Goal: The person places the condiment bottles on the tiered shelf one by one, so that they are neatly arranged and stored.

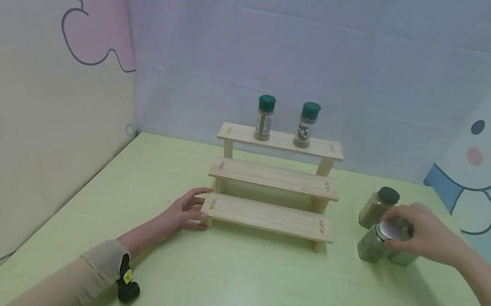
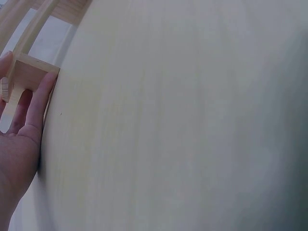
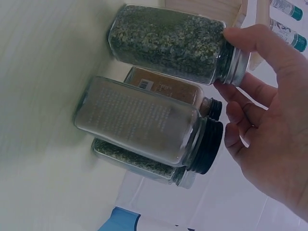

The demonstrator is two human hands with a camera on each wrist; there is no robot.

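My right hand (image 1: 428, 234) pinches the silver lid (image 3: 237, 66) of a square glass jar of green dried herbs (image 3: 166, 43) between thumb and fingers. Close beside it stand a brown-filled jar with a black lid (image 1: 377, 210), a grey-looking jar with a black lid (image 3: 139, 120) and a second herb jar (image 3: 134, 158). In the head view the hand partly hides this group. At the left end of a three-tier wooden rack (image 1: 267, 215), my left hand (image 1: 182, 211) touches the lowest step with extended fingers. The left wrist view shows those fingers against the step's end support (image 2: 31, 74).
On the rack's top tier stand two small green-capped spice bottles (image 1: 264, 118). The rack is mid-table, with the jars to its right on the pale yellow tabletop (image 1: 228, 280). A white cloth (image 1: 250, 45) hangs behind, and printed panels flank both sides.
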